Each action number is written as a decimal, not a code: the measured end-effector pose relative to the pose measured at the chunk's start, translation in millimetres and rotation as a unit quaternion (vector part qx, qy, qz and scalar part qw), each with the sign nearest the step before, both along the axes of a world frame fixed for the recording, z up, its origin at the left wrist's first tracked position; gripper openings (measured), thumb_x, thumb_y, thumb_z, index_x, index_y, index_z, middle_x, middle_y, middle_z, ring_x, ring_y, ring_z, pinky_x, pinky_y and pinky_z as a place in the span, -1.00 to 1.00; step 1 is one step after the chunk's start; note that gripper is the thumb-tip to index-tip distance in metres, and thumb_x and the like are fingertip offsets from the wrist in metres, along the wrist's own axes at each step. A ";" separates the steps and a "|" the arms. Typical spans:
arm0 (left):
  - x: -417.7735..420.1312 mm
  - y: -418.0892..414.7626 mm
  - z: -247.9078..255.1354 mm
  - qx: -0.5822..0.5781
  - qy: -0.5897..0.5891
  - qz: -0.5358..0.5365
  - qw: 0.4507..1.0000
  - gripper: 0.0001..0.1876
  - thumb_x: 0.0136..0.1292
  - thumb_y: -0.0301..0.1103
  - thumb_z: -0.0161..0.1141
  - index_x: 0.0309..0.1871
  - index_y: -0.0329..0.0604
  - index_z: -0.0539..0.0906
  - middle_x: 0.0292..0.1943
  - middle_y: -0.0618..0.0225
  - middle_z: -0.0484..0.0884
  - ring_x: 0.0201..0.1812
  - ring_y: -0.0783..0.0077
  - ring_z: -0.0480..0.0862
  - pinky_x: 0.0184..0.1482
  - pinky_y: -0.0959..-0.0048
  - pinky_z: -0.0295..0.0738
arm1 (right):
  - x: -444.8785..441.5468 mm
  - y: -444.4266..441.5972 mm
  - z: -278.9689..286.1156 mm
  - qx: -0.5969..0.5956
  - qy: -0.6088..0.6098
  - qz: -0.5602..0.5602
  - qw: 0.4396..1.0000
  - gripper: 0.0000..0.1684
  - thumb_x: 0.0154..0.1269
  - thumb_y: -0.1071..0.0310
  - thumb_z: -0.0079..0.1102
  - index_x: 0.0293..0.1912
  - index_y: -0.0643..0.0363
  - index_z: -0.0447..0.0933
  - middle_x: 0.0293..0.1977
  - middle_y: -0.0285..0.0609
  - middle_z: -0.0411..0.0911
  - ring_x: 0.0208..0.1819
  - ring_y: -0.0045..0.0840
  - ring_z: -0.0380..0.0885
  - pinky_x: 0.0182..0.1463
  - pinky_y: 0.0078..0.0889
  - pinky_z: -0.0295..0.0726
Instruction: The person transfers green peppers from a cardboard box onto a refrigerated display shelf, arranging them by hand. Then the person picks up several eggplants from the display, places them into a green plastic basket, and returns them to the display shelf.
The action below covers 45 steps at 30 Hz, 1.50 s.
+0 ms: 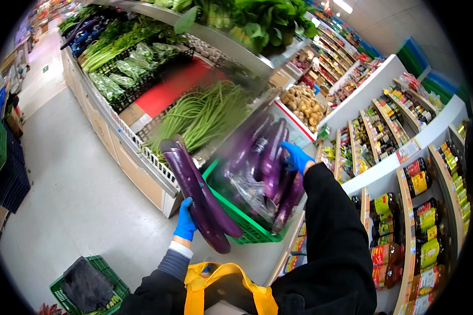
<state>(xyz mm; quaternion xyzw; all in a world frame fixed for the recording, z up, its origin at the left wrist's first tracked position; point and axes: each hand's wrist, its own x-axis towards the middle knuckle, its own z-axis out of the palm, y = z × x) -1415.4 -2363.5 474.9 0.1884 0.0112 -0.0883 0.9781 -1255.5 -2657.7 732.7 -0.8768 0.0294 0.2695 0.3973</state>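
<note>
My left hand (186, 222), in a blue glove, is wrapped around two long purple eggplants (195, 193), held side by side off the crate's left edge. A green plastic crate (240, 228) in front of me holds more eggplants (274, 157), piled lengthwise, with clear plastic film (248, 191) crumpled over part of them. Against the upper right of that pile rests my blue-gloved right hand (297, 156). It touches an eggplant there, but its curled fingers are partly hidden, so a firm grip is not visible.
Long green beans (201, 114) lie on the produce stand (134, 173), left of the crate. Ginger (302, 104) fills a bin behind it. Shelves of bottled goods (425, 220) line my right side. Another green crate (120, 289) with a dark cover sits on the floor, lower left.
</note>
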 end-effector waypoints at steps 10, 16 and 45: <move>-22.9 5.5 26.3 0.138 -0.054 0.008 0.989 -0.37 0.13 -0.18 0.13 0.29 -0.18 0.33 0.19 0.23 0.44 0.14 0.23 0.47 0.23 0.25 0.35 | 86.5 -7.1 -90.7 -0.021 -0.211 -0.072 0.974 0.00 0.02 -0.26 0.23 0.27 0.24 0.23 0.16 -0.03 0.37 0.15 -0.26 0.36 0.20 -0.27 0.34; -36.9 0.6 33.7 0.124 -0.057 -0.002 0.991 -0.32 0.07 -0.24 0.20 0.29 -0.22 0.30 0.18 0.18 0.44 0.15 0.19 0.48 0.21 0.22 0.38 | 65.2 3.5 -75.5 0.045 -0.255 -0.034 0.965 -0.47 0.06 -0.02 0.26 -0.08 0.16 0.56 -0.22 -0.15 0.60 -0.22 -0.42 0.55 -0.04 -0.38 0.49; 28.3 -69.6 60.4 -0.129 0.057 -0.037 0.989 -0.36 0.15 -0.15 0.09 0.33 0.01 0.25 0.24 0.25 0.37 0.22 0.20 0.38 0.29 0.22 0.28 | -116.7 -94.4 -30.9 0.041 -0.055 -0.258 0.964 -0.35 0.08 -0.07 0.29 0.01 0.19 0.41 -0.25 -0.18 0.50 -0.32 -0.53 0.50 -0.35 -0.48 0.53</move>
